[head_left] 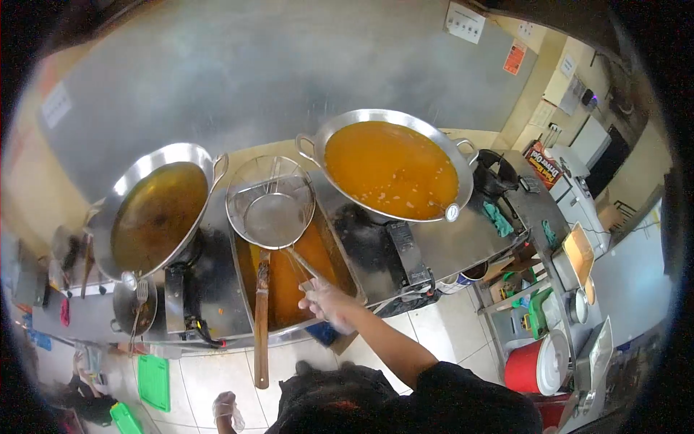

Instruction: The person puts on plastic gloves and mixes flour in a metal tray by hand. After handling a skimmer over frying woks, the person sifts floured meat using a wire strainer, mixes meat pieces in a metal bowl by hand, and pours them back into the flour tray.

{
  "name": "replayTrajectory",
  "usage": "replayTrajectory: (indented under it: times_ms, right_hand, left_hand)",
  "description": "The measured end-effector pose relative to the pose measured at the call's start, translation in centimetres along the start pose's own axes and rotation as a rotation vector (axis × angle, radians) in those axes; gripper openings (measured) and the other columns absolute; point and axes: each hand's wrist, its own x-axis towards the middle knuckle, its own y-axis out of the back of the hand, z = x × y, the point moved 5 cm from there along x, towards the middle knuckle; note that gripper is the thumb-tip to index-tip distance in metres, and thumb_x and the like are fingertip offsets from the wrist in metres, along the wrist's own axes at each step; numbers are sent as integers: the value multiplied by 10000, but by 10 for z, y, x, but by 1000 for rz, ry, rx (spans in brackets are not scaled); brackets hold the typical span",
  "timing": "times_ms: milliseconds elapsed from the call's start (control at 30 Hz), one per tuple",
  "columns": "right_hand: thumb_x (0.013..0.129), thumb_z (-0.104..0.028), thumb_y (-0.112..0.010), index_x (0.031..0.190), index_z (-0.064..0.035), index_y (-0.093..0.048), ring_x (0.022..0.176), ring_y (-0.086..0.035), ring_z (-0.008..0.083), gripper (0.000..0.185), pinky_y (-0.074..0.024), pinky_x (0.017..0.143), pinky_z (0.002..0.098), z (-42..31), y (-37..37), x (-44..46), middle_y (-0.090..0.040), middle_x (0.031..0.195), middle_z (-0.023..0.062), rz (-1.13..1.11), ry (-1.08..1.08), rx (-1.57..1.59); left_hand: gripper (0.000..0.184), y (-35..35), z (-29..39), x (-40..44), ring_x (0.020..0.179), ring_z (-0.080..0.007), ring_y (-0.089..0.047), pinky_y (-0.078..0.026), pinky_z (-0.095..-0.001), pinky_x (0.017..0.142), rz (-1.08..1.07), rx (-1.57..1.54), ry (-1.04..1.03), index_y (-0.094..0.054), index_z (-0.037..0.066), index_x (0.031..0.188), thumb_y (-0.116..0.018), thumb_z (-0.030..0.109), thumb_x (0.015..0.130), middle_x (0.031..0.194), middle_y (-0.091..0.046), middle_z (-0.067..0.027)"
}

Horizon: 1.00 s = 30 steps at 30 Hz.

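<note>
In a clear plastic glove, my right hand (327, 302) is closed round the metal handle of a round wire strainer (275, 219). The strainer lies over a rectangular metal tray (353, 269) with orange oil in it. A wooden handle (262, 325) also runs from the strainers toward me, past the counter's front edge; no hand is on it. My left hand (225, 407), gloved too, hangs low over the floor, holding nothing, its fingers loosely apart. Beyond my right hand sits a large wok (376, 116) of orange oil with pale bits floating in it.
A second wok (189, 152) with darker oil stands at the left, beside a small pan (137, 318) with a fork. Dark burner units (408, 253) flank the tray. A red cooler (526, 367) and shelving are at the right. Another person (81, 394) is at lower left.
</note>
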Motion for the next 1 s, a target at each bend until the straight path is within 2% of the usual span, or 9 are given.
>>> replayTrajectory:
  times_ms: [100,167,200,333,367,467,567,767,1000]
  right_hand:
    - [962,-144,-464,1206,-83,-478,696,-554,108,251,-468,584,241,19,36,32,-575,840,63,163,215,-541]
    - [852,-136,-554,1156,-31,-504,912,-596,324,326,-457,807,450,-29,25,-36,-591,954,194,159,616,-1010]
    - [885,-169,-538,1192,-53,-497,877,-606,308,331,-475,786,445,-47,23,-68,-598,941,178,198,436,-1012]
    - [1017,-433,-410,1400,-173,-412,662,-601,145,463,-528,603,281,-94,32,-172,-588,794,52,241,-53,-799]
    - [1014,-440,-421,1420,-188,-411,686,-591,108,478,-526,607,240,-107,38,-191,-585,789,41,222,-86,-655]
    - [971,-351,-540,1389,-123,-453,739,-555,98,484,-510,632,258,-148,86,-238,-586,973,45,350,272,-595]
    - [947,-174,-591,1375,-68,-470,759,-560,116,458,-488,631,296,-181,176,-251,-601,990,42,384,428,-262]
    - [960,-102,-462,1307,-8,-484,787,-660,147,360,-516,601,309,-293,372,-230,-687,934,90,1052,287,-1988]
    - [948,-133,-442,1171,23,-578,919,-675,303,304,-545,744,382,-367,540,-138,-681,1000,192,904,396,-2164]
  left_hand:
    - [231,-32,-29,22,642,-195,-619,-475,-349,562,-48,-168,125,-633,47,737,-556,241,835,712,-621,-88]
    - [209,-45,-46,44,639,-199,-618,-497,-334,562,-193,-96,97,-635,53,809,-549,238,854,765,-622,-98]
    - [152,-54,-55,52,661,-187,-620,-522,-327,572,-117,454,-403,-630,58,887,-568,194,860,811,-621,-82]
    - [115,-94,-100,55,676,-199,-621,-541,-345,573,-229,-320,157,-623,65,895,-548,143,855,822,-617,-83]
    - [140,-98,-101,59,635,-203,-599,-527,-359,549,-399,184,-140,-618,43,908,-579,172,873,776,-600,-88]
    - [178,-102,-101,46,593,-206,-573,-508,-363,520,-189,-526,383,-611,32,917,-642,199,864,732,-580,-82]
    - [183,-113,-83,43,555,-206,-548,-484,-359,484,-34,-668,370,-614,39,933,-671,195,856,693,-566,-81]
    - [176,-179,-49,37,526,-145,-512,-455,-313,450,7,-703,234,-592,58,855,-590,230,889,670,-532,-22]
    - [176,-264,40,-26,589,-190,-544,-483,-331,513,15,-572,312,-601,23,867,-575,196,867,735,-558,-72]
